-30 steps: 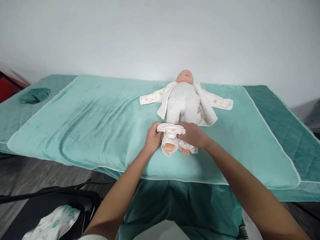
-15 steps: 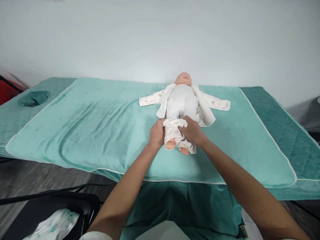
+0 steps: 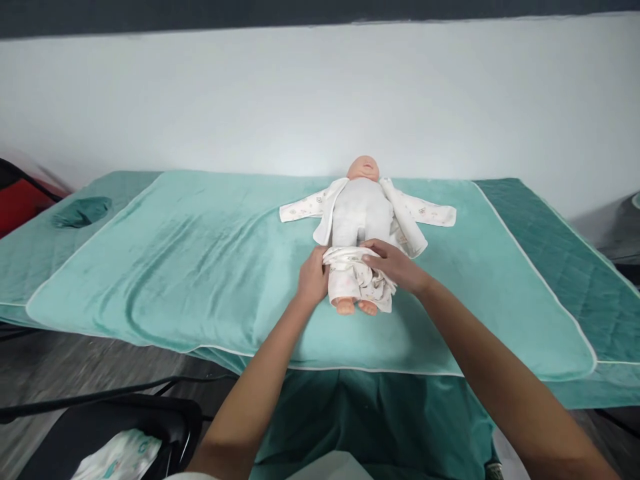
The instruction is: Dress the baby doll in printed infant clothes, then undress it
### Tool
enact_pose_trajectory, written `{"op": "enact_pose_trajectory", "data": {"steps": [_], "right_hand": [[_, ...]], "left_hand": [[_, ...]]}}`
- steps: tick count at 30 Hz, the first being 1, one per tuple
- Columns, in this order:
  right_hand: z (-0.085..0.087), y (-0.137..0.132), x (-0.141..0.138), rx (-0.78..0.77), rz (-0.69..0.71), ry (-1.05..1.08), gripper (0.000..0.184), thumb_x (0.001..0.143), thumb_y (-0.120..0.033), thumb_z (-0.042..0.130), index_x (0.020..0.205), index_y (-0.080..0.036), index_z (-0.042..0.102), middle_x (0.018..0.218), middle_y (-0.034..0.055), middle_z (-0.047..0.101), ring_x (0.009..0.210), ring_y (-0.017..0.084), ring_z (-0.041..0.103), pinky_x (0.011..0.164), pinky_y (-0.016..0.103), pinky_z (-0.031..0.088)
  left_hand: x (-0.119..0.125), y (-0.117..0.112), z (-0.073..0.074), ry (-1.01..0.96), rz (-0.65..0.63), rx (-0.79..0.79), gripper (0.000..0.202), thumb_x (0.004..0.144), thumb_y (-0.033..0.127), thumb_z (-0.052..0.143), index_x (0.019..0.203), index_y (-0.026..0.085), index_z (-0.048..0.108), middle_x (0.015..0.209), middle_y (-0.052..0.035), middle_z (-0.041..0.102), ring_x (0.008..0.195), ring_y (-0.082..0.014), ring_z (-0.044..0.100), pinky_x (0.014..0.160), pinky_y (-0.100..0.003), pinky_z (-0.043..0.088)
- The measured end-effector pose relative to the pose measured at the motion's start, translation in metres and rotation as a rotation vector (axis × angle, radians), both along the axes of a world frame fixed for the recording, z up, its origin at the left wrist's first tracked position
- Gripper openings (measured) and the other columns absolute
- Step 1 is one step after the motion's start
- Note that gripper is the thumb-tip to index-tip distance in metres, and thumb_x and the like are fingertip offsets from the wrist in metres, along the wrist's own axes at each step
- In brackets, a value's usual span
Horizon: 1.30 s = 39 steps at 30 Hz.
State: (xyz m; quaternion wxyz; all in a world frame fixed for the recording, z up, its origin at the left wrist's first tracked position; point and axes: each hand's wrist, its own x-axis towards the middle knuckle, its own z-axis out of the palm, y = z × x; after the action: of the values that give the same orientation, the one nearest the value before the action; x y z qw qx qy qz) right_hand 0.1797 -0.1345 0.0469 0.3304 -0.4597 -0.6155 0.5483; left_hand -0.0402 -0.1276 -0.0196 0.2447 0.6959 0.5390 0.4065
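A baby doll [image 3: 361,207] lies on its back on the bed, head away from me, with a pale cloth body. Its white printed shirt [image 3: 419,244] is spread wide, both sleeves stretched outward. White printed baby pants [image 3: 345,283] are bunched around its lower legs, both feet showing below the cuffs. My left hand [image 3: 313,275] is closed on the waistband at the left side. At the upper right of the same waistband is my right hand [image 3: 395,265], its thumb and fingers pinching the fabric; part of the grip is hidden.
A light green sheet [image 3: 210,267] covers the darker green bed [image 3: 570,267], which stands against a white wall [image 3: 250,100]. At lower left, a folded diaper [image 3: 120,457] rests on a black chair [image 3: 165,417]. Something red [image 3: 23,203] is at the far left.
The doll's right-side leg has straightened inside the pants, and both feet now sit side by side. My right hand has shifted slightly up and right along the waistband. The view has tilted up.
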Motion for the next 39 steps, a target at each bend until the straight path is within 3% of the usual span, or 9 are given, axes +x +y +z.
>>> {"op": "enact_pose_trajectory", "data": {"steps": [5,8,12,17,21,25,29,34,39], "right_hand": [[-0.002,0.013,0.026,-0.015,-0.04,0.075,0.044,0.085,-0.058,0.066,0.101,-0.017,0.066,0.075,-0.0023,0.058,0.062,0.01,0.046,0.057,0.024,0.035],[-0.003,0.028,0.033,0.044,-0.177,0.005,0.037,0.077,-0.052,0.075,0.089,-0.017,0.067,0.062,-0.0051,0.053,0.055,0.009,0.041,0.052,0.024,0.031],[-0.015,0.047,0.027,0.133,-0.354,0.074,0.033,0.076,-0.049,0.077,0.084,-0.019,0.066,0.056,-0.0057,0.053,0.049,0.009,0.041,0.047,0.024,0.03],[-0.04,0.054,0.027,0.095,-0.449,0.271,0.029,0.079,-0.047,0.074,0.083,-0.021,0.063,0.051,-0.0064,0.053,0.042,0.009,0.041,0.043,0.024,0.028],[-0.046,0.051,0.036,0.254,-0.642,0.283,0.023,0.083,-0.04,0.071,0.08,-0.021,0.06,0.053,-0.0066,0.052,0.045,0.01,0.044,0.047,0.024,0.034],[-0.047,0.045,0.037,0.473,-0.803,0.085,0.02,0.087,-0.039,0.066,0.083,-0.021,0.062,0.065,-0.0032,0.059,0.059,0.013,0.054,0.06,0.027,0.045],[-0.056,0.05,0.054,0.667,-0.939,-0.155,0.02,0.089,-0.038,0.06,0.095,-0.02,0.065,0.096,0.005,0.067,0.09,0.019,0.062,0.085,0.034,0.05],[-0.07,0.071,0.093,0.419,-0.936,-0.53,0.034,0.084,-0.043,0.059,0.104,-0.016,0.066,0.108,0.0143,0.068,0.104,0.028,0.061,0.089,0.042,0.048],[-0.062,0.085,0.096,0.191,-0.812,-0.617,0.043,0.083,-0.055,0.061,0.106,-0.019,0.067,0.105,0.0114,0.071,0.092,0.026,0.064,0.08,0.037,0.047]], "left_hand": [[-0.004,-0.006,0.001,-0.155,0.006,-0.095,0.024,0.072,0.01,0.048,0.092,0.02,0.055,0.085,-0.0003,0.063,0.079,-0.0169,0.057,0.075,-0.028,0.043],[-0.002,-0.006,0.002,-0.167,0.003,-0.102,0.023,0.069,0.009,0.047,0.088,0.02,0.053,0.08,0.0017,0.06,0.076,-0.0158,0.054,0.073,-0.027,0.042],[-0.003,-0.004,0.001,-0.247,-0.021,-0.126,0.023,0.065,0.01,0.051,0.086,0.02,0.055,0.079,0.0023,0.058,0.076,-0.0156,0.052,0.073,-0.027,0.042],[-0.016,0.005,0.001,-0.754,-0.215,-0.167,0.018,0.069,0.019,0.06,0.086,0.018,0.063,0.094,-0.004,0.066,0.089,-0.0183,0.059,0.079,-0.029,0.046],[-0.018,0.028,0.002,-1.092,-0.036,-0.229,0.013,0.076,0.022,0.065,0.088,0.02,0.064,0.096,-0.0043,0.067,0.096,-0.0183,0.064,0.088,-0.034,0.051],[-0.007,0.067,0.0,-0.922,0.191,-0.108,0.017,0.079,0.03,0.071,0.091,0.02,0.065,0.099,-0.0038,0.066,0.097,-0.0174,0.064,0.091,-0.035,0.051],[0.004,0.112,-0.003,-0.562,0.265,-0.011,0.023,0.086,0.038,0.063,0.1,0.019,0.065,0.11,-0.0071,0.068,0.107,-0.0188,0.062,0.1,-0.034,0.047],[0.006,0.151,-0.004,-0.303,0.186,-0.075,0.034,0.09,0.042,0.059,0.113,0.018,0.063,0.115,-0.009,0.07,0.108,-0.0208,0.063,0.101,-0.036,0.045],[-0.001,0.16,-0.002,-0.358,0.048,-0.184,0.029,0.085,0.044,0.064,0.097,0.018,0.069,0.082,-0.0014,0.067,0.079,-0.0164,0.06,0.076,-0.029,0.045]]}}
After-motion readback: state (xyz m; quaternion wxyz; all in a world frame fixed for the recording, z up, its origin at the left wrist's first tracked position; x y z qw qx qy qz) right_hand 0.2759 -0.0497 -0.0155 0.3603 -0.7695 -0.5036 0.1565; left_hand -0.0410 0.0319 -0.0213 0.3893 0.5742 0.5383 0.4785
